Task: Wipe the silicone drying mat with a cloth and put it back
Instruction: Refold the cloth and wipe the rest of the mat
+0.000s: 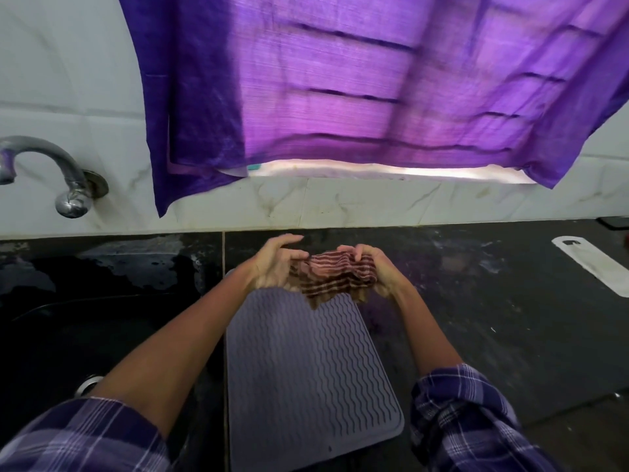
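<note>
A grey-lilac silicone drying mat [306, 376] with wavy ridges lies flat on the dark counter, right of the sink. Above its far end I hold a brown-and-pink striped cloth [335, 277] stretched between both hands. My left hand [275, 264] grips the cloth's left edge, fingers partly spread. My right hand [376, 265] pinches its right edge. The cloth hangs just over the mat's far edge and hides that part of it.
A dark sink [68, 335] with a metal tap [51, 172] sits at the left. A purple curtain [340, 80] hangs over the window behind. A white flat object [592, 264] lies on the counter [493, 318] at the far right.
</note>
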Available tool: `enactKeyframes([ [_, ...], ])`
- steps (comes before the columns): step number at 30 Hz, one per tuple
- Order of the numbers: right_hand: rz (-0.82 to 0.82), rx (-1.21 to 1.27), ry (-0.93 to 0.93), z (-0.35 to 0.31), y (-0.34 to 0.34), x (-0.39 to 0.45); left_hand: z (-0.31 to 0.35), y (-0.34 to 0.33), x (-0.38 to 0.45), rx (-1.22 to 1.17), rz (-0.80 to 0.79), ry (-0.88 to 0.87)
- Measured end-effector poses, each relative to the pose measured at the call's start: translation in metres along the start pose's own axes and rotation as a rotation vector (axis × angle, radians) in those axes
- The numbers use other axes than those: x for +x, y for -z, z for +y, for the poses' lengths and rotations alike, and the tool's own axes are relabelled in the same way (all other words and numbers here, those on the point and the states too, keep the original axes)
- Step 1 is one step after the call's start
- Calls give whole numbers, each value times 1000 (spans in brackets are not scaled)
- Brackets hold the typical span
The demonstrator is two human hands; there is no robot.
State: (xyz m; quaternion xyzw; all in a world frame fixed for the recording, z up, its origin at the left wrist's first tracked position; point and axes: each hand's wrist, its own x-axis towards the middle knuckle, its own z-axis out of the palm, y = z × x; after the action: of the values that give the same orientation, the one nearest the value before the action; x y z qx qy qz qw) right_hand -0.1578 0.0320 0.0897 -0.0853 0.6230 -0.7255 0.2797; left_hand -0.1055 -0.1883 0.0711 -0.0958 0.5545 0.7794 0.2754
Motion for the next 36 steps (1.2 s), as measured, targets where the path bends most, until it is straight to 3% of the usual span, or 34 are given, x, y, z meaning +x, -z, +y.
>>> enactKeyframes([
  [2,2,-58,22,-1,-1,1,1,-5,4,309,15,60],
  [4,66,12,11,5,2,4,3,-12,10,463,71,33],
  [8,40,611,-70,56,0,15,10,-26,14,218,292,-173],
  [11,63,630,-132,80,-29,21,-1,-35,27,98,347,-212],
  [15,312,595,-88,73,-31,51,-21,-31,44,313,367,-138],
  [18,584,288,-44,70,-8,72,-41,-1,55,635,456,-123],
  [20,620,-326,81,64,3,83,-58,25,63,1103,540,-84],
  [23,328,-1269,197,68,-2,108,-63,39,71,1623,472,159],
  [25,106,-1601,152,85,-13,124,-60,39,79,1775,402,276],
  [29,31,-1686,85,104,-23,142,-58,45,91,1911,404,369],
  [31,0,-1692,-105,97,-16,133,-55,44,86,1912,392,351],
  [32,-57,-1692,-193,99,-10,120,-53,45,84,1902,396,331],
  [36,-326,-1656,-261,76,-7,69,-50,45,78,1910,395,323],
])
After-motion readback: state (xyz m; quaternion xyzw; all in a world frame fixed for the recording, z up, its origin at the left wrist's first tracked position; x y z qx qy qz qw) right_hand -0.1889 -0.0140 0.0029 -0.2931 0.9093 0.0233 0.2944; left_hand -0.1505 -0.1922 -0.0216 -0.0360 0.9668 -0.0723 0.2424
